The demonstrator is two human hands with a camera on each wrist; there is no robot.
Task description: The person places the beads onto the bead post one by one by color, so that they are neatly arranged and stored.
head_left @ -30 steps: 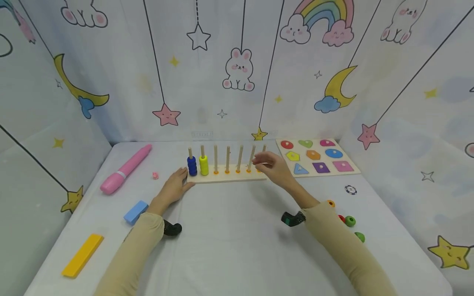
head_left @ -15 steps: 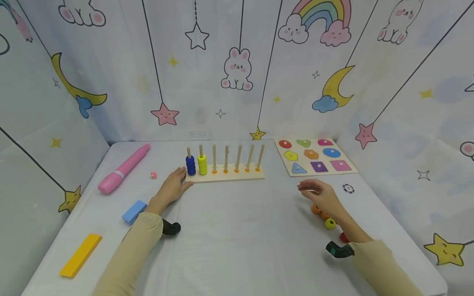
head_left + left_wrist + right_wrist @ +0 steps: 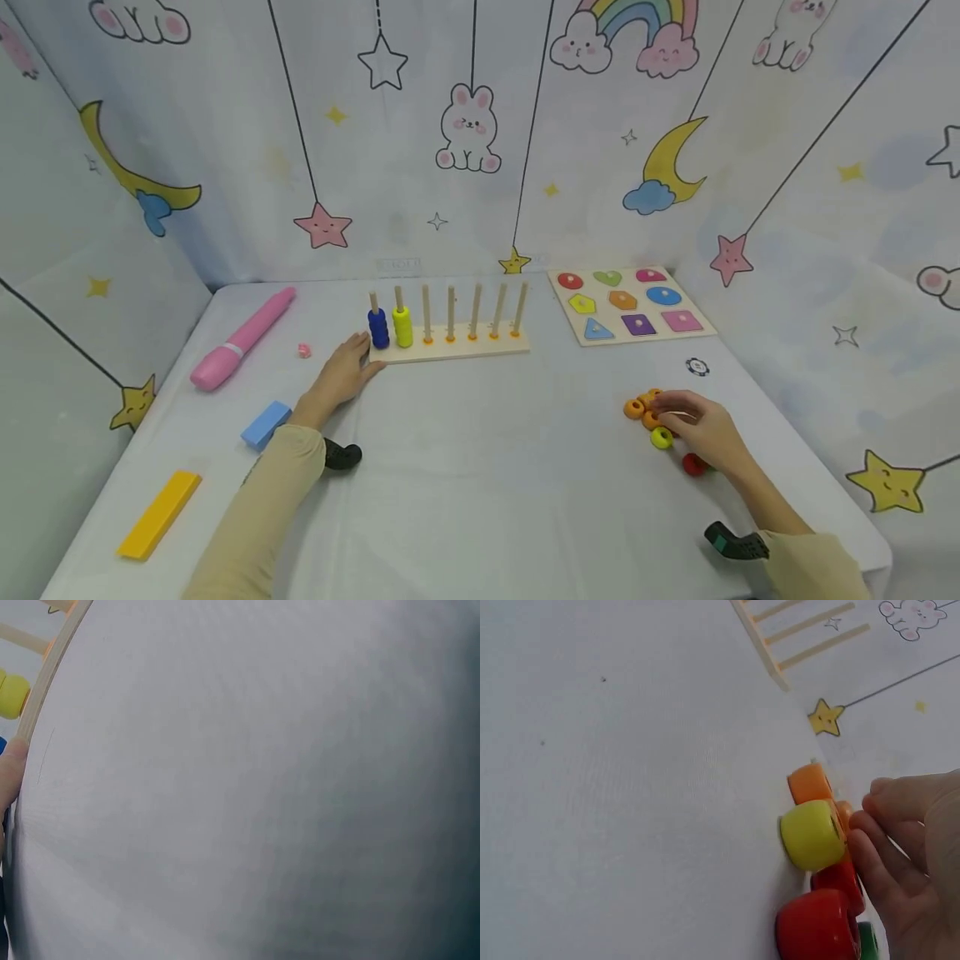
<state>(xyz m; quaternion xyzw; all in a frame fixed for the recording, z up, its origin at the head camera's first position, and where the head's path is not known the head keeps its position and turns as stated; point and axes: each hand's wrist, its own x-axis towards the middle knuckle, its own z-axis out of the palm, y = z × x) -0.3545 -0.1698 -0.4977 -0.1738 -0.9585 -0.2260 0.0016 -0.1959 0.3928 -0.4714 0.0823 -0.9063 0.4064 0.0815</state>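
Beads [image 3: 651, 412] lie in a loose cluster on the table [image 3: 480, 467], well to the right of the peg board [image 3: 450, 342]; we have our right hand [image 3: 701, 429] down on them, fingers curled over the orange ones, with the yellow bead [image 3: 661, 437] just in front of the fingertips and a red bead [image 3: 693, 464] beside the heel of the hand; in the right wrist view the fingers [image 3: 885, 847] touch the back of the cluster, yet whether they actually pinch a bead we cannot tell, since the beads hide the fingertips' undersides. Our left hand [image 3: 343, 375] rests flat and relaxed against the board's left end, near the blue stack [image 3: 378, 328] and the yellow stack [image 3: 402, 327]; it steadies the board and grips nothing.

We judge the step in hand to be the pick: choosing a bead from the pile to thread onto a peg. The third peg [image 3: 427, 312] and those to its right look bare above their orange bases; the orange beads are the ones under our fingers.

The next move, as we read it, calls for a clean pinch on one bead alone, without dragging its neighbours; then a lift and a carry across to the board; then lining the bead's hole up with the peg's tip while the left hand keeps the board from sliding.
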